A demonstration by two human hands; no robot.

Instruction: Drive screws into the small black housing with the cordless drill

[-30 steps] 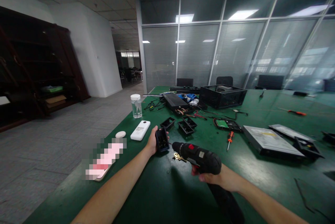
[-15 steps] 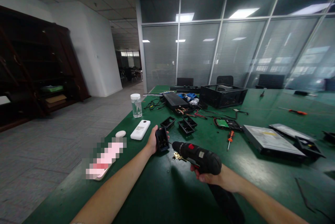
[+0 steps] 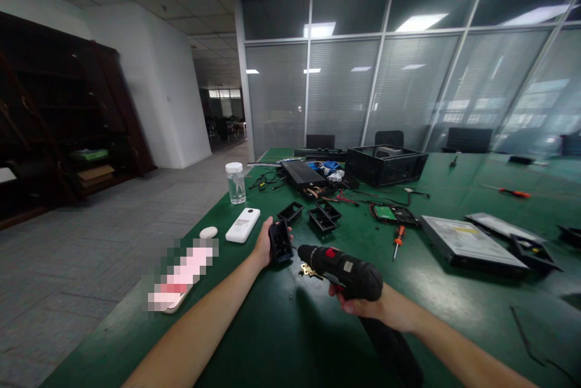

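My left hand (image 3: 264,245) is closed around a small black plastic frame (image 3: 282,241), tilted up with its hollow side toward me. In my right hand (image 3: 358,304) is a black cordless drill (image 3: 342,270) with a red switch, its chuck pointing left at the frame. The bit's tip lies close to the frame's right side; whether it touches a screw I cannot tell. Small brass-coloured metal pieces (image 3: 307,270) show on the table just below the chuck. Behind my hands stand more black plastic frames (image 3: 322,220) of the same look.
Left of me are a white device (image 3: 243,225), a lidded clear jar (image 3: 236,184) and a blurred pink phone (image 3: 181,282). An orange screwdriver (image 3: 399,241), a circuit board (image 3: 390,213) and a metal drive (image 3: 469,243) lie right. A black computer case (image 3: 385,165) stands at the back.
Almost nothing differs. Both hands keep the frame and the drill in the same position; the whole view has shifted very slightly.
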